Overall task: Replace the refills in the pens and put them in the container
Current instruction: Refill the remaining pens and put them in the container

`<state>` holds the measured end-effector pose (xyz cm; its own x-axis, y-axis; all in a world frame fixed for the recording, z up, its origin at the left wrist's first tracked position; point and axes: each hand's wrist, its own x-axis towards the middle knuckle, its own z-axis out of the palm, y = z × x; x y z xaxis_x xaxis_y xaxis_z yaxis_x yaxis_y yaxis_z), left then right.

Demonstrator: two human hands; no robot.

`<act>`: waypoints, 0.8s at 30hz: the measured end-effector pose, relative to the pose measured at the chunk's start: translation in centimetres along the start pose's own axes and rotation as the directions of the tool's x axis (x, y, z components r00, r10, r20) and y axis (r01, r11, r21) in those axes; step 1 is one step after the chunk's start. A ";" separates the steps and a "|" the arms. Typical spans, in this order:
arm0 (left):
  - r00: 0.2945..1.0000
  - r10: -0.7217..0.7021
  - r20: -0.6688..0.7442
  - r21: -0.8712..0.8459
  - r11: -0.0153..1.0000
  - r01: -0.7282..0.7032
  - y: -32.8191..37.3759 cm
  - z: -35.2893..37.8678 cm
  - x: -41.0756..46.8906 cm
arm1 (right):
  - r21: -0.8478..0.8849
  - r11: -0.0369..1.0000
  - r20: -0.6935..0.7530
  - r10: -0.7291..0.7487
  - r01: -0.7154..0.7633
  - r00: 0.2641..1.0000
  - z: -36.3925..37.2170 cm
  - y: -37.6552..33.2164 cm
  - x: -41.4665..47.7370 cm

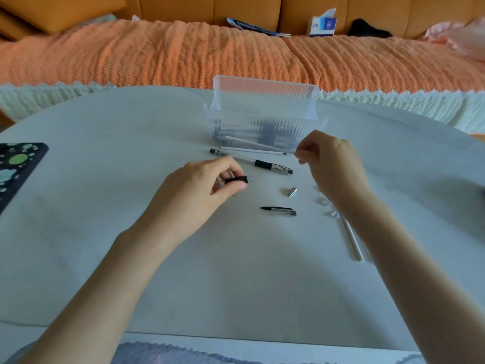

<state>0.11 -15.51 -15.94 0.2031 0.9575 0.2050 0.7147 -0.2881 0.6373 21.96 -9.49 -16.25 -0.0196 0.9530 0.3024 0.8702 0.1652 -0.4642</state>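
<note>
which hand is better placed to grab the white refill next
Right, probably. The right hand has its fingertips at the end of the refill by the container; whether it pinches it is unclear. The left hand already grips the barrel.

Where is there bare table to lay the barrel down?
Bare: between the patterned pad and the left hand; also the table nearer you than the cap. Crowded: between container and cap, with pen, refills, metal tip.
</note>
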 end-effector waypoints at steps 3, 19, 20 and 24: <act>1.000 -0.021 0.007 -0.010 1.000 0.022 -0.4 -0.3 0.1 | 0.200 0.979 -0.001 0.035 -0.034 0.999 -1.7 -0.1 -2.2; 0.999 0.001 -0.050 -0.018 1.000 -0.002 -1.2 -0.7 0.3 | 0.424 0.896 0.125 0.090 -0.135 0.988 -2.7 1.1 -5.4; 0.999 0.004 -0.053 -0.019 1.000 -0.005 -1.2 -0.7 0.3 | 0.421 0.897 0.125 0.088 -0.133 0.988 -2.7 1.1 -5.4; 0.998 0.014 -0.056 -0.023 1.000 -0.016 -1.3 -0.7 0.3 | 0.409 0.905 0.120 0.073 -0.116 0.990 -3.0 1.0 -5.4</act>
<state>-1.21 -14.89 -16.18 0.1758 0.9508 0.2550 0.6957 -0.3033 0.6512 24.44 -15.23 -15.86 -0.0148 0.9860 0.1659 0.5887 0.1427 -0.7957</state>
